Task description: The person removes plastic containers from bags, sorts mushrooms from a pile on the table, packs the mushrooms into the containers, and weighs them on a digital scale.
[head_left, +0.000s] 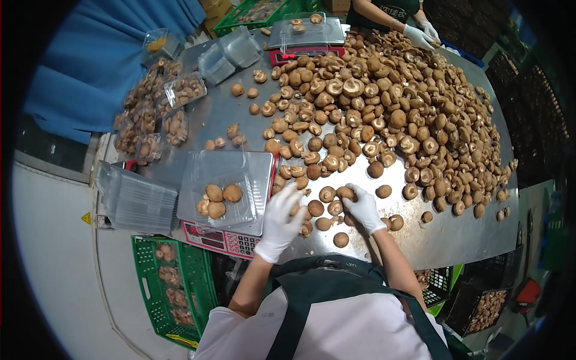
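My left hand (282, 219), in a white glove, reaches over loose brown mushrooms (327, 193), its fingers curved and apart; I cannot see a firm hold. My right hand (363, 210), also gloved, pinches a mushroom cap (345, 192) with more caps lying around it. To the left of my hands, a red digital scale (210, 237) carries a clear plastic container (240, 213) with several mushrooms (215, 193) inside.
A large mushroom heap (408, 108) covers the steel table's (468, 240) right. At left are filled punnets (180, 90) and stacked empty containers (138, 204); below, a green crate (147, 276). Another gloved person (420, 36) works at the back beside a second scale (306, 57).
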`<state>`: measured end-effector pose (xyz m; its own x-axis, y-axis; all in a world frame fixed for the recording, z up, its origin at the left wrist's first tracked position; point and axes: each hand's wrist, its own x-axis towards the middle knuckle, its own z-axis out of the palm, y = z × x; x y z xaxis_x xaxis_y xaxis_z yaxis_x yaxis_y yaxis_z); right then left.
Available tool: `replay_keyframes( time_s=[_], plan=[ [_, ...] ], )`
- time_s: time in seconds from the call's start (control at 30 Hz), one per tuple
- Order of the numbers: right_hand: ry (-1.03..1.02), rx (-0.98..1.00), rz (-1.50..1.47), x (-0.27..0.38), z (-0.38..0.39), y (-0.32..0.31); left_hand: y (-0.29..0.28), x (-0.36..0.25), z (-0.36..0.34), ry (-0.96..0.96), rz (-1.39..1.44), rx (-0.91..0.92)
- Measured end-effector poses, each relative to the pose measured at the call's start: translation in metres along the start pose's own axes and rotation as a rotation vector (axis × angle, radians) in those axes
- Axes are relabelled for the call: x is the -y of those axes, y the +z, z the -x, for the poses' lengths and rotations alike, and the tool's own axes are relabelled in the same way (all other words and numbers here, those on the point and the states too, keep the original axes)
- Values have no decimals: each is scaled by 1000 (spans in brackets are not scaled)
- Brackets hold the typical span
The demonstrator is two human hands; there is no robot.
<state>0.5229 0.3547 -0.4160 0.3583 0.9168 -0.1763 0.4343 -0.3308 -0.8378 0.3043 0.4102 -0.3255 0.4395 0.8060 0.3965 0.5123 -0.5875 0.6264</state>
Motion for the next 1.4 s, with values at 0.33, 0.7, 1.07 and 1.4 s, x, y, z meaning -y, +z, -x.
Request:
replay_keyframes(
  time_s=[0.33, 0.7, 1.07, 1.4],
  plan=[
    [201, 185, -1347, -31, 19, -56, 122, 41, -74, -13, -302, 318],
    [-30, 32, -89, 38, -65, -49, 80, 9, -8, 21, 64, 284],
    [-367, -110, 599, 37, -105, 6, 58, 23, 46, -1133, 1610, 379],
    [98, 132, -116, 4, -6, -61, 90, 5, 36, -891, 1311, 647]
  ],
)
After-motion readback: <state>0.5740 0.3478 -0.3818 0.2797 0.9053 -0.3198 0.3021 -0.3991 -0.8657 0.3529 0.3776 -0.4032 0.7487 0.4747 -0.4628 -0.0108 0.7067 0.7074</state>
